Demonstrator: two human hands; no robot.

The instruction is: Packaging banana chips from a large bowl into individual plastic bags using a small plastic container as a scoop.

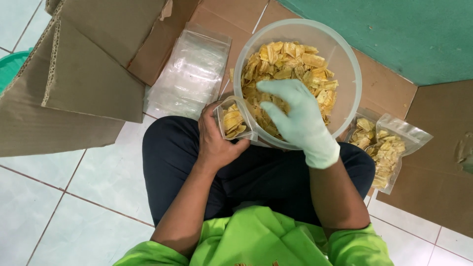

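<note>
Your left hand (217,143) grips the open pouch (234,120); your gloved right hand (295,120) spreads over chips (295,64) at twelve o'clock. Tilt it, and chips could spill.

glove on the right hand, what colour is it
Pale mint green glove, seen clearly in the head view, reaching into the bowl of chips.

A small clear plastic pouch (233,119), partly filled with yellow banana chips, is held open at the near left rim of the bowl. Two filled clear pouches (387,148) lie on the floor at right. A stack of empty clear pouches (189,74) lies flat at upper left, beside a brown cardboard box (74,74).
</note>
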